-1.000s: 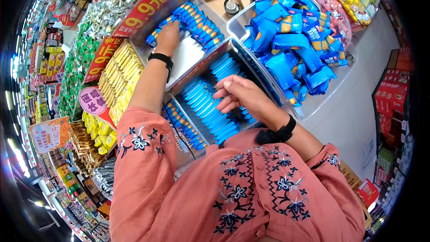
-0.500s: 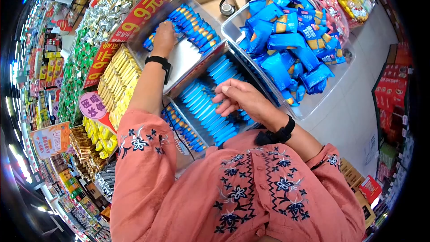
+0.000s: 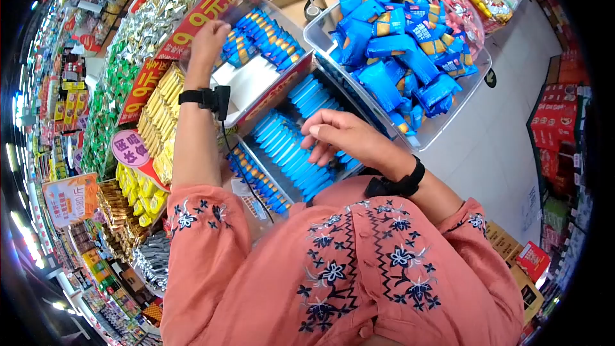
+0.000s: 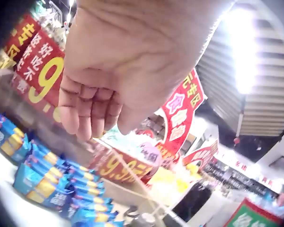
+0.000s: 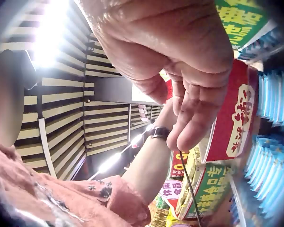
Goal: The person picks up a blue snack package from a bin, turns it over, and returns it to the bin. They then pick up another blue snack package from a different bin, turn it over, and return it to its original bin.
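1. Head view — we look down on a shop display of clear bins. Our left hand (image 3: pixel 208 35) is raised at the far rim of the upper bin (image 3: pixel 256 86); its fingers curl down at that edge, just beside the row of blue-and-orange packets (image 3: pixel 266 35), but we cannot tell from here whether they pinch one. Our right hand (image 3: pixel 343 134) hovers over the lower bin's light-blue packets (image 3: pixel 291 147), fingers loosely bent, thumb and forefinger near each other, nothing visibly held. To the right stands a large tub of blue snack bags (image 3: pixel 397 51); to the left lie yellow packets (image 3: pixel 163 115) and red price signs (image 3: pixel 198 13).

2. Left wrist view — the left hand (image 4: pixel 113 71) fills the frame from below. Its fingers (image 4: pixel 87 111) are curled toward the palm and no packet shows between them; the same blue-and-orange packets (image 4: pixel 47 182) lie below and apart from the hand, on the bin's pale floor.

3. Right wrist view — the right hand (image 5: pixel 180 61) hangs relaxed, fingers (image 5: pixel 191 118) straightish and together, empty. The light-blue packets (image 5: pixel 272 99) stand in rows to the right, not touched.

4. Step in hand, as we judge it — straightening or filling the packet rows, with both hands between grips. The next move calls for lowering the left hand onto the upper row and closing on a packet without toppling its neighbours.
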Motion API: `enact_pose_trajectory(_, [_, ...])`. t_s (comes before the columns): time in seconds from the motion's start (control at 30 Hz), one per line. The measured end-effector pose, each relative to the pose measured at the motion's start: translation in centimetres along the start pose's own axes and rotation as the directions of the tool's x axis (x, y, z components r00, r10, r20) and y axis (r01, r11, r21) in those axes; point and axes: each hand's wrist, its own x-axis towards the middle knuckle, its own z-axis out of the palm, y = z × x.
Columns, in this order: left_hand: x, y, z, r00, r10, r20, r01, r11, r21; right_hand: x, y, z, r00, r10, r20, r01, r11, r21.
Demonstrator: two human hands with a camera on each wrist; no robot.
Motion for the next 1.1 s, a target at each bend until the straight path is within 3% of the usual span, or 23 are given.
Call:
enact_pose_trajectory(0.07, [-1.4, 2.3, -1.6, 0.997, -0.023, -0.072, 0.017, 0.996, -0.083, -0.5, 0.2, 0.2, 1.0, 0.0, -0.01, 0.0, 1.0, 0.008])
enact_pose_trajectory(0.17, [-0.6, -0.7, -0.7, 0.987, 0.158, 0.009, -0.158, 0.98, 0.117, -1.1, 0.4, 0.5, 1.0, -0.003, 0.002, 0.003, 0.999, -0.035])
enact_pose_trajectory(0.3, [-1.0, -3.1, 3.6, 0.975, 0.122, 0.184, -0.183, 0.911, 0.368, -2.3, 1.3, 0.5, 0.999, 0.046, 0.006, -0.046, 0.999, -0.022])
enact_pose_trajectory(0.33, [-1.0, -4.1, 4.4, 0.96, 0.188, 0.208, -0.263, 0.863, 0.432, -2.7, 1.4, 0.4, 0.999, 0.045, 0.006, -0.045, 0.999, -0.002])
enact_pose_trajectory(0.37, [-0.8, -4.9, 5.5, 0.956, 0.192, 0.224, -0.272, 0.865, 0.422, -2.9, 1.5, 0.1, 0.999, 0.04, 0.001, -0.04, 0.999, 0.002])
enact_pose_trajectory(0.43, [-0.5, -4.4, 6.5, 0.963, 0.064, 0.264, -0.2, 0.823, 0.532, -3.3, 1.6, -0.5, 1.0, 0.029, -0.006, -0.029, 0.999, 0.02])
enact_pose_trajectory(0.53, [-0.3, -6.0, 8.0, 0.952, 0.262, 0.16, -0.307, 0.773, 0.556, -3.2, 1.3, -1.6, 1.0, 0.002, -0.024, -0.001, 1.0, 0.013])
enact_pose_trajectory(0.67, [0.2, -6.4, 8.9, 0.96, 0.223, 0.171, -0.281, 0.723, 0.631, -2.5, 1.2, -2.2, 0.999, -0.005, -0.035, 0.006, 1.0, 0.02])
enact_pose_trajectory(0.87, [-0.1, -6.9, 9.0, 0.943, 0.3, 0.145, -0.326, 0.734, 0.596, -1.3, 1.2, -2.2, 1.0, 0.01, 0.018, -0.01, 1.0, -0.004])
enact_pose_trajectory(0.97, [-0.2, -6.4, 9.0, 0.965, 0.216, 0.146, -0.259, 0.737, 0.624, -1.0, 1.2, -2.0, 0.999, 0.027, 0.022, -0.027, 1.0, -0.01])
enact_pose_trajectory(1.07, [-0.4, -6.4, 8.8, 0.96, 0.237, 0.149, -0.278, 0.74, 0.613, -0.8, 1.3, -1.8, 0.999, 0.042, 0.026, -0.042, 0.999, -0.008])
enact_pose_trajectory(1.1, [-0.4, -6.2, 8.7, 0.97, 0.179, 0.167, -0.244, 0.752, 0.612, -0.8, 1.4, -1.8, 0.999, 0.044, 0.026, -0.044, 0.999, -0.006])
